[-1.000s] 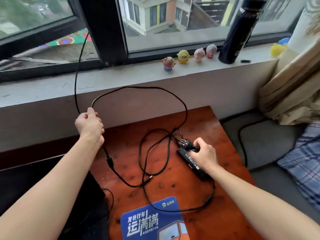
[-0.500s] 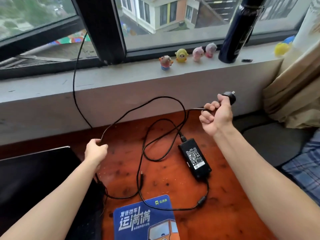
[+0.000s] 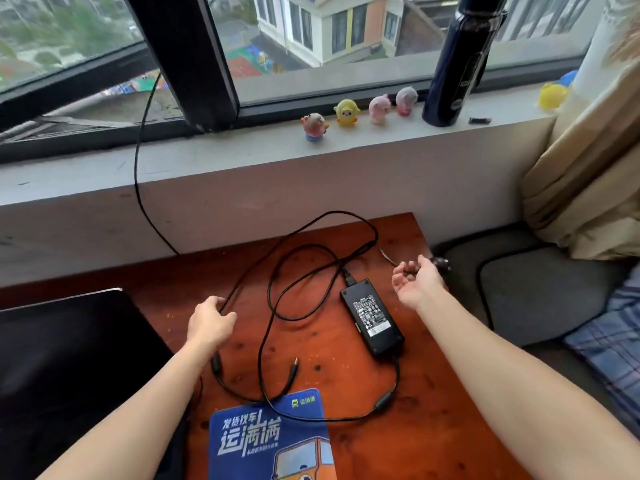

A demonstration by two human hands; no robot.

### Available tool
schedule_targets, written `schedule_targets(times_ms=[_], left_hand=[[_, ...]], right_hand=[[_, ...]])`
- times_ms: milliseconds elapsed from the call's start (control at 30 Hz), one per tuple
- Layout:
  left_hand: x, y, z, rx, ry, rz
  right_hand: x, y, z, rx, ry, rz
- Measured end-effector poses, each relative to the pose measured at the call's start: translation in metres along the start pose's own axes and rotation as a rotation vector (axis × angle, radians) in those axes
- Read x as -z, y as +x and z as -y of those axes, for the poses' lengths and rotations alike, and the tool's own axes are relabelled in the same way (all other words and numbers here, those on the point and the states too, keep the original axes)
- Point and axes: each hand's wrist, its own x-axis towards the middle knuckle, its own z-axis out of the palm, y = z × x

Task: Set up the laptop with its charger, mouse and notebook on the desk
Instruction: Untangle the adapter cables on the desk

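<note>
The black charger brick (image 3: 372,320) lies on the reddish wooden desk (image 3: 440,431), its cable (image 3: 311,251) looping over the desk top. My left hand (image 3: 211,320) is curled on a stretch of this cable near the closed black laptop (image 3: 69,362). The cable's small connector tip (image 3: 295,363) lies loose on the wood. My right hand (image 3: 417,282) is spread open at the desk's right edge, and the blurred wall plug (image 3: 440,262) sits just past its fingertips. A blue mouse pad (image 3: 270,441) lies at the front.
On the windowsill stand several small toy figurines (image 3: 346,112) and a dark bottle (image 3: 457,64). A separate black wire (image 3: 138,174) hangs down from the window. Right of the desk are a grey cushion (image 3: 540,292), a beige curtain (image 3: 588,174) and plaid fabric (image 3: 609,348).
My right hand lifted the plug off the brick, swung it up and right, then dropped to the desk's right edge and opened. My left hand slid down along the cable.
</note>
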Motion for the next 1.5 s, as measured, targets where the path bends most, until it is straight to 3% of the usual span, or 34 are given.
schedule_targets(times_ms=[167,267,367,400,467,600,767,867,933,1033,1167,1300,1400,1500], left_hand=[[-0.022,-0.017,-0.015,-0.092,0.02,0.101],[-0.033,-0.024,-0.02,-0.147,0.064,0.161],[-0.043,-0.028,-0.021,-0.172,0.098,0.203],[-0.046,-0.029,-0.021,-0.185,0.113,0.215],[-0.05,-0.028,-0.021,-0.23,0.139,0.246],[-0.056,-0.024,-0.02,-0.344,0.233,0.323],[-0.069,-0.015,-0.019,-0.391,0.394,0.457],[-0.079,-0.017,-0.014,-0.417,0.663,0.492],[-0.087,-0.024,-0.008,-0.515,0.877,0.431],[-0.089,-0.031,-0.007,-0.602,0.975,0.335],[-0.044,-0.027,-0.019,-0.701,0.956,0.157],[0.032,-0.024,-0.024,-0.899,0.672,0.04],[0.071,-0.032,-0.017,-0.979,0.586,-0.077],[0.084,-0.045,0.003,-0.842,0.729,-0.012]], right_hand=[[0.025,0.009,-0.019,0.013,-0.263,-0.004],[0.034,0.008,-0.042,0.189,-0.864,0.036],[0.048,0.014,-0.067,0.448,-1.771,-0.103],[0.051,0.015,-0.074,0.481,-1.955,-0.135],[0.051,0.017,-0.084,0.472,-2.098,-0.168],[0.042,0.011,-0.07,0.432,-2.064,-0.038],[0.033,-0.024,-0.025,0.261,-1.526,0.418],[0.017,-0.051,0.007,0.229,-1.28,0.535],[0.006,-0.064,0.028,0.223,-1.167,0.6],[-0.006,-0.073,0.054,0.28,-1.103,0.556],[-0.001,-0.053,0.067,0.405,-1.261,0.29],[0.014,-0.026,0.05,0.384,-1.345,0.116],[0.02,-0.017,0.03,0.232,-1.277,0.118],[0.015,-0.015,0.013,-0.115,-1.047,0.303]])
